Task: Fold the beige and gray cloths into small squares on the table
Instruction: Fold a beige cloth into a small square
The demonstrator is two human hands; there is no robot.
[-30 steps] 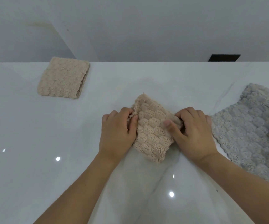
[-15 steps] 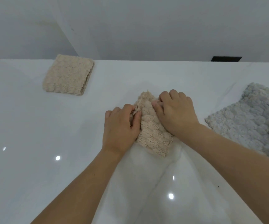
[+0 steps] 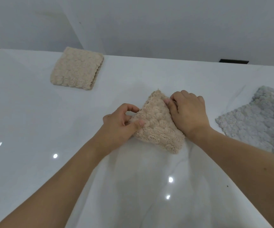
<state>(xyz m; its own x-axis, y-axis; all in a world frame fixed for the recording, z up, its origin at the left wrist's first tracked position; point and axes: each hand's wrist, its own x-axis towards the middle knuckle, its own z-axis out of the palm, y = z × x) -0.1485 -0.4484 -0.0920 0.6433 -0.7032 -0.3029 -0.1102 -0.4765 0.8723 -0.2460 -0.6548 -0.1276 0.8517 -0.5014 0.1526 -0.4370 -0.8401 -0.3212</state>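
— Where's the cloth?
— Beige cloth, frame center: my left hand pinches it, right hand grips its far edge.
— Around it?
— Folded beige square upper left, gray cloth right.

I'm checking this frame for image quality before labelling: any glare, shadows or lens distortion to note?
Head view: small bright light spots glare on the glossy table; soft shadow spreads beneath the forearms near the beige cloth; wide-angle bending curves the table's far edge; the gray cloth is cut off at the right border; overall lighting is dim and even.
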